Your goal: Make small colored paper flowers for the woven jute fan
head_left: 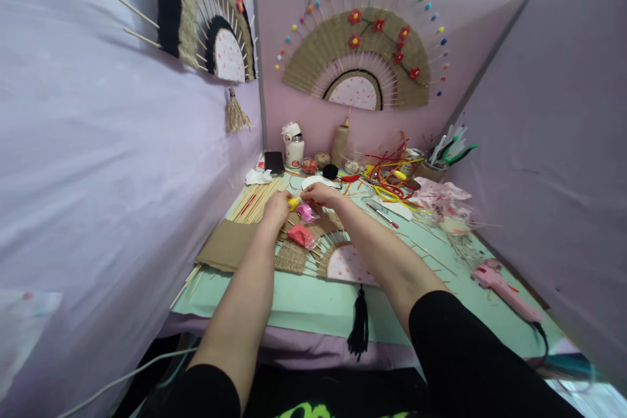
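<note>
My left hand is closed on a small packet of yellow clay. From the other side, the fingers of my right hand pinch together at the packet's clear plastic end. Just below my hands lies a clear packet with a pink lump. Nearer to me is a packet with a coral-red lump. Both rest on or over a woven twine fan with a pink-dotted half-round centre. A black tassel hangs from it over the table edge. My right forearm hides part of the fan.
Thin sticks and folded brown cloth lie left. A pink glue gun with a cord is at right. Behind are a white bottle, tangled red and yellow cords and a tool pot. Finished fans hang on the walls.
</note>
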The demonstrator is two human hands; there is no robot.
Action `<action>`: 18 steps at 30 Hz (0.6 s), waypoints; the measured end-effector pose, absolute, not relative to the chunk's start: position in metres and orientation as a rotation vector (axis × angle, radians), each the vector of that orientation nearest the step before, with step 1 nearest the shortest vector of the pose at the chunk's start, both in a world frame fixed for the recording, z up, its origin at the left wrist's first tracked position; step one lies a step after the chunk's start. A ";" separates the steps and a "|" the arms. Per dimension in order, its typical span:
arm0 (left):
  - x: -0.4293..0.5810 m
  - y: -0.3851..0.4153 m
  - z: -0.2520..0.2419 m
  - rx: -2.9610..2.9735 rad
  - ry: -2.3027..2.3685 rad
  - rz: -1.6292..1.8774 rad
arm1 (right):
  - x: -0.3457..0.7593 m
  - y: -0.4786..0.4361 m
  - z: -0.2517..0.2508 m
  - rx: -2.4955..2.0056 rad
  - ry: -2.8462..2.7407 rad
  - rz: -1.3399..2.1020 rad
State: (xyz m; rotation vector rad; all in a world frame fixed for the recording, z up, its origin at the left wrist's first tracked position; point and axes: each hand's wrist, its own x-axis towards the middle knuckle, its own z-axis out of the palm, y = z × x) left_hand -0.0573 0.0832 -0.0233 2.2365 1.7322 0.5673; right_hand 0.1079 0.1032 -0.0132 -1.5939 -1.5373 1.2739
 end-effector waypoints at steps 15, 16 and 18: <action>-0.055 0.084 -0.026 2.247 1.728 0.604 | 0.106 0.102 -0.011 -1.512 -1.586 1.173; -0.055 0.084 -0.026 2.246 1.725 0.608 | 0.106 0.103 -0.012 -1.499 -1.586 1.174; -0.055 0.083 -0.026 2.246 1.715 0.616 | 0.107 0.104 -0.015 -1.482 -1.590 1.175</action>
